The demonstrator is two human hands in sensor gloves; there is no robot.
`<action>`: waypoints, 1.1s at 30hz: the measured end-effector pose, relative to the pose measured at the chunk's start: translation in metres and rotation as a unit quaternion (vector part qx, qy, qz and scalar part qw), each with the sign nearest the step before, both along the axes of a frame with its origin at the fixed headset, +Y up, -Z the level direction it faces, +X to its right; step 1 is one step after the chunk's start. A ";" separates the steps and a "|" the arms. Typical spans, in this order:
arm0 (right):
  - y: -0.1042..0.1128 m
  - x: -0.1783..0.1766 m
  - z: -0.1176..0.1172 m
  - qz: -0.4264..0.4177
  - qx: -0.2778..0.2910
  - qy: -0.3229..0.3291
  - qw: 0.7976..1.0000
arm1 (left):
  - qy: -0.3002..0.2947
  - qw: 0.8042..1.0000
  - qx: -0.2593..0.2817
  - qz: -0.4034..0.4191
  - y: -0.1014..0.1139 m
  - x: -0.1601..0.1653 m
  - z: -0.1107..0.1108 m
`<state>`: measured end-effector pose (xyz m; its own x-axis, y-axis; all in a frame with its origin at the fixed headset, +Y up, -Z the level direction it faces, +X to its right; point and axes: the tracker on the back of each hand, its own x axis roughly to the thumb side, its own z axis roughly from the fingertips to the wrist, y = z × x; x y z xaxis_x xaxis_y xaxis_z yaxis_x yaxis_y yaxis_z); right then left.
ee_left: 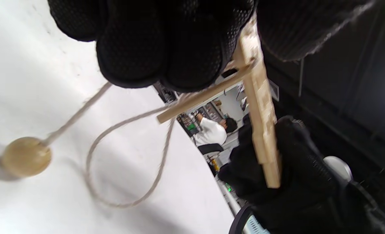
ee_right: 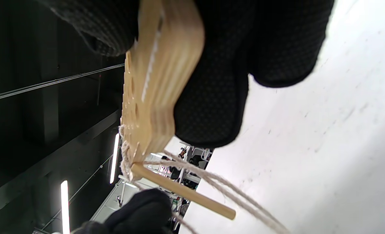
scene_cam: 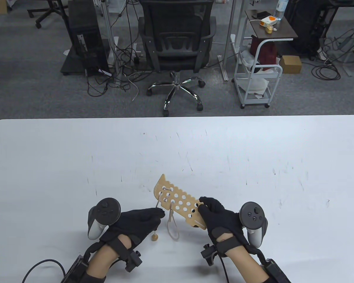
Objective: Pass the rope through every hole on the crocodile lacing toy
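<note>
White table (scene_cam: 253,153). Above it, crocodile board (scene_cam: 180,205) gripped at one end by right hand (scene_cam: 221,219); rope (scene_cam: 172,225) pinched by left hand (scene_cam: 140,219). Wooden needle (ee_right: 182,191) through a hole, plain only in wrist views.

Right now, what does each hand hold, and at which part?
The right hand grips the flat wooden crocodile lacing board at its near end. The left hand pinches the thin wooden needle stick of the beige rope beside the board's far holes.
</note>
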<state>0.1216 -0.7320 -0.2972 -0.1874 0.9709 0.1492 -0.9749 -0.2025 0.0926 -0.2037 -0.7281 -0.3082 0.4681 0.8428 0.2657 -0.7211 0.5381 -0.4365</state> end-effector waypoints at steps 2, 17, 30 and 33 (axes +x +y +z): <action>0.000 -0.002 0.001 -0.005 0.002 0.008 1.000 | -0.004 1.000 0.001 -0.011 -0.002 0.003 0.000; -0.003 -0.015 0.003 -0.010 0.005 0.053 0.999 | -0.010 0.999 -0.008 -0.040 -0.009 0.011 0.000; -0.003 -0.006 -0.001 0.007 -0.004 0.027 1.000 | -0.006 0.999 0.006 -0.031 -0.004 0.007 0.001; -0.002 -0.003 -0.001 0.021 -0.002 0.013 1.000 | 0.006 1.000 0.013 -0.022 -0.001 0.004 0.001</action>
<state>0.1189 -0.7343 -0.2986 -0.2239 0.9629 0.1508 -0.9629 -0.2424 0.1183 -0.1999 -0.7289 -0.3075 0.5071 0.8144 0.2820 -0.7017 0.5801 -0.4137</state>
